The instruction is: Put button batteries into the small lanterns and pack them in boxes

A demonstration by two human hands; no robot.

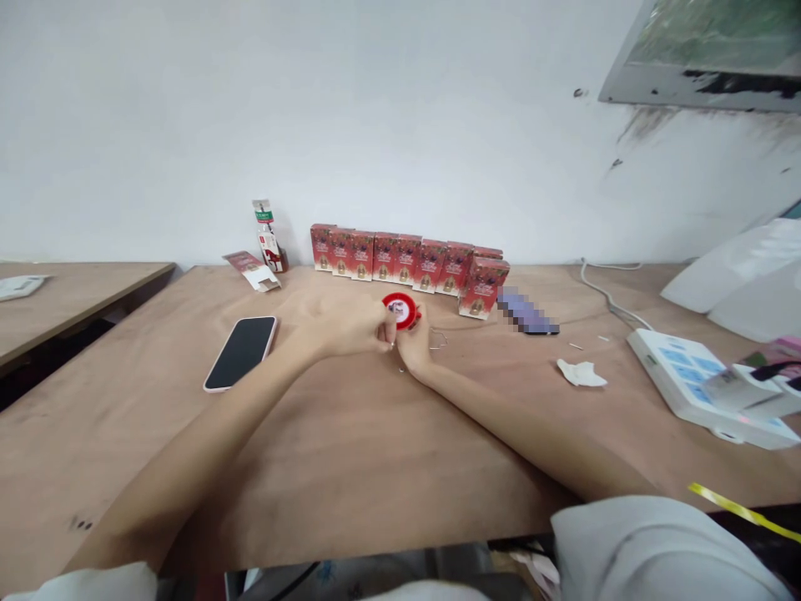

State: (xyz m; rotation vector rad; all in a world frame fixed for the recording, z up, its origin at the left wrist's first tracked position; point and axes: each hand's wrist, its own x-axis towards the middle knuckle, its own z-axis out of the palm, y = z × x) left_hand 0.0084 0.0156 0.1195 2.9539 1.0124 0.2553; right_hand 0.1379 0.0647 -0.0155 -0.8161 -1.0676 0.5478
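Both my hands meet at the middle of a wooden table [350,451]. My left hand [347,327] is closed in a pinch at the edge of a small round red object with a white centre [400,310]. My right hand [415,346] is curled just below and right of that red disc, fingers closed against it. A thin bent wire piece [438,340] lies on the table right beside my right hand. What exactly sits between my fingertips is too small to make out.
Several red cartons [406,260] stand in a row along the wall. A phone [241,352] lies face-down-dark at left. A flattened carton [254,270], a crumpled paper scrap [581,373], a white device [694,380] and a cable [604,292] lie around.
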